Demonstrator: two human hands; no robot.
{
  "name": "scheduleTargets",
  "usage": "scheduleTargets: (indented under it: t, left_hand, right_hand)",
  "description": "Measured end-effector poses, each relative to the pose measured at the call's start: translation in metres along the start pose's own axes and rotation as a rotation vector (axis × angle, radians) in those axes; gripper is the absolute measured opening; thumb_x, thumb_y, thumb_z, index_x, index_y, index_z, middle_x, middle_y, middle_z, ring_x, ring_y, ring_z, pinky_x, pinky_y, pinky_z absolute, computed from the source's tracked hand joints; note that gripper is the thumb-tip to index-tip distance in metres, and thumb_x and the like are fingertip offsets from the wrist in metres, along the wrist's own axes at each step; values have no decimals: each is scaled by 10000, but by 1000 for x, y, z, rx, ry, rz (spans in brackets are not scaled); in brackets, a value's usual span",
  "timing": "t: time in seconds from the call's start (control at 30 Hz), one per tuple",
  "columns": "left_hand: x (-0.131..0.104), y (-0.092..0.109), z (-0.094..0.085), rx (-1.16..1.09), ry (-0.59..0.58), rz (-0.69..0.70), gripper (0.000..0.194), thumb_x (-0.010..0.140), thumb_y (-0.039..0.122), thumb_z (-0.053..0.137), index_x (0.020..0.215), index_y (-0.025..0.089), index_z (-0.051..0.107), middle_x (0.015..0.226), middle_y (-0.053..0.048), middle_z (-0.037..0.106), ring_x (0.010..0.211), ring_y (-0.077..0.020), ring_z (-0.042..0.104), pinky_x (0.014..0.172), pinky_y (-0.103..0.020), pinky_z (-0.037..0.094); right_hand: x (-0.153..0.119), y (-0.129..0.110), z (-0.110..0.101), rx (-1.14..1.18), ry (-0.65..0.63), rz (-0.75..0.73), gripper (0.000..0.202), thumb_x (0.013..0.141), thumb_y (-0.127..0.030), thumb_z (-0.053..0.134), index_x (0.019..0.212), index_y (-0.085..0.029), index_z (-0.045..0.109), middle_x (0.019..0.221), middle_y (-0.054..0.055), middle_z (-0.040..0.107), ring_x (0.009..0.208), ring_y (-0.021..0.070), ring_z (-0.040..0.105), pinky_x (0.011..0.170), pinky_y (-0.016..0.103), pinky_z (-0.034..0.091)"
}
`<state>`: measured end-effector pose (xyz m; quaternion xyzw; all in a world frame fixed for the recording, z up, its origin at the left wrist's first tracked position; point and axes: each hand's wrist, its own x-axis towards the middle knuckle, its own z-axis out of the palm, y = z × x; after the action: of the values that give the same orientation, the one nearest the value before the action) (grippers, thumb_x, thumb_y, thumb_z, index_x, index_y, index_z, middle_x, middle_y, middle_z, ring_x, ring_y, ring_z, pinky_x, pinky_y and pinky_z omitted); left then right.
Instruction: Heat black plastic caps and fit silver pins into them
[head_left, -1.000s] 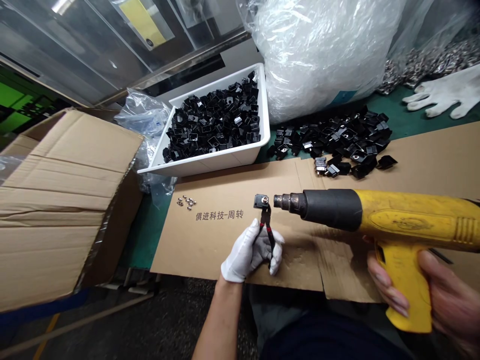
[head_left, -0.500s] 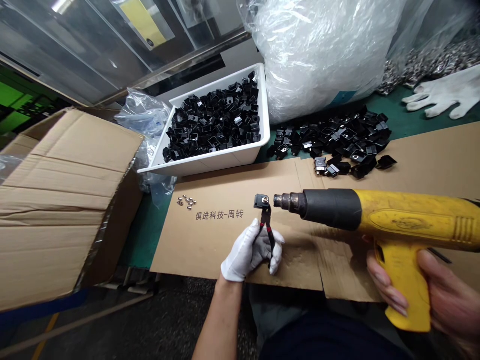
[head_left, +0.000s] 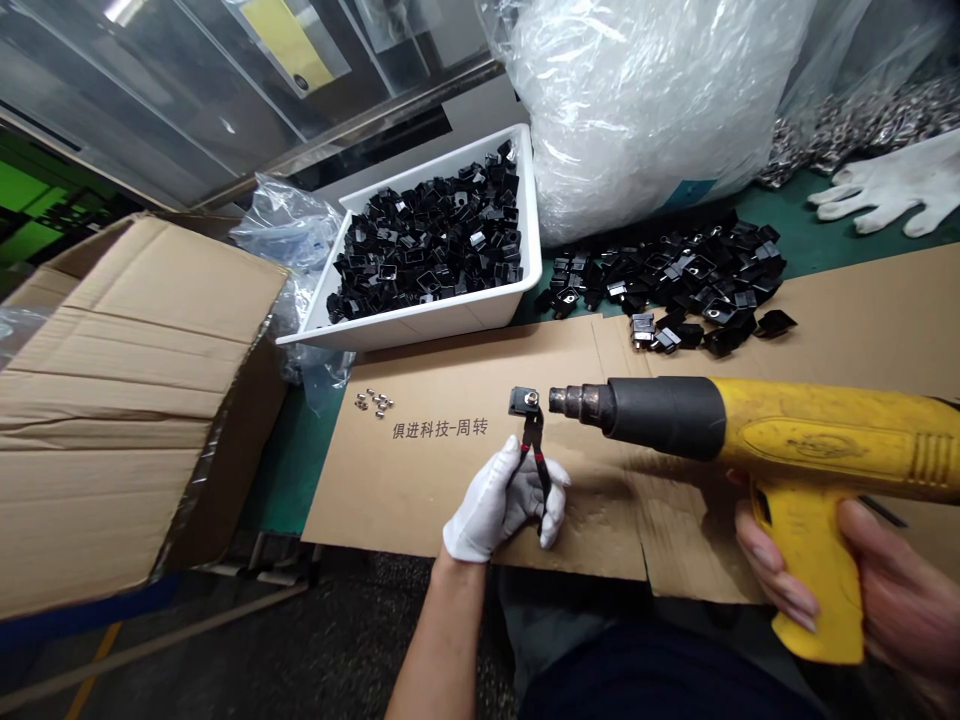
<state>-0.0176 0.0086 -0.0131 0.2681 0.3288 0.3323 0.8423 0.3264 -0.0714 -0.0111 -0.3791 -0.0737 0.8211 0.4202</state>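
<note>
My left hand point(head_left: 504, 502), in a white glove, is closed round the handles of black pliers point(head_left: 533, 440) with red marks. In the jaws of the pliers sits a small black plastic part point(head_left: 518, 401) with a round metal fitting point(head_left: 532, 398) on it. My bare right hand point(head_left: 877, 570) grips a yellow heat gun point(head_left: 817, 440) by its handle. The gun's stepped metal nozzle point(head_left: 577, 402) points left at the metal fitting, a small gap away from it.
Small metal fittings point(head_left: 373, 402) lie on the cardboard sheet point(head_left: 435, 490). Behind stand a white bin point(head_left: 420, 328) of black parts and a loose heap of them point(head_left: 697, 275). A large plastic bag point(head_left: 660, 100), a white glove point(head_left: 892, 185) and a cardboard box point(head_left: 127, 400) surround the area.
Hands, pliers and heat gun hold practically the same positions. The whole view has shifted only very slightly.
</note>
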Motion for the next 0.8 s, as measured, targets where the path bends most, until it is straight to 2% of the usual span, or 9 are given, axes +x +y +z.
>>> scheduleTargets:
  t: [0.1,0.17,0.37,0.53,0.7,0.8]
  left_hand:
    - [0,0,0,1,-2,0,729,1033,686,328,1040,76,726,625,-100,692,458,-198,632,464,-290,497]
    - [0,0,0,0,-3,0,729,1034,684,324,1042,76,727,626,-99,692,459,-198,634,465,-290,500]
    - [0,0,-1,-4,-10,-1,748,1046,672,284,1041,67,725,625,-105,692,456,-199,634,467,-290,496]
    - [0,-1,-1,0,-11,-3,735,1039,682,304,1050,74,718,630,-100,695,460,-203,635,473,-297,492]
    - [0,-1,-2,-4,-10,-3,727,1035,685,322,1056,75,716,634,-99,696,467,-202,634,476,-296,492]
    - [0,-1,-2,-7,-11,-5,728,1035,686,323,1049,73,717,635,-100,696,466,-199,634,472,-294,494]
  right_hand:
    - [3,1,-12,-20,-124,11,478,927,-636,582,1238,-299,714,887,92,682,575,189,598,531,324,512]
    - [4,1,-17,-21,-156,13,477,943,-632,561,1266,-312,702,902,90,684,587,193,608,543,329,524]
    - [2,1,-7,-8,-108,5,484,934,-634,576,1239,-284,713,870,85,675,570,181,592,523,316,510]
    - [-1,1,2,9,17,-11,468,906,-632,622,1170,-262,735,823,82,665,531,162,560,491,288,478]
    - [1,1,-4,-1,-65,-6,493,911,-635,606,1227,-273,716,845,95,671,549,188,587,506,316,495]
    - [1,1,-2,-6,-24,-14,503,915,-632,608,1247,-268,708,832,91,668,538,175,574,499,300,483]
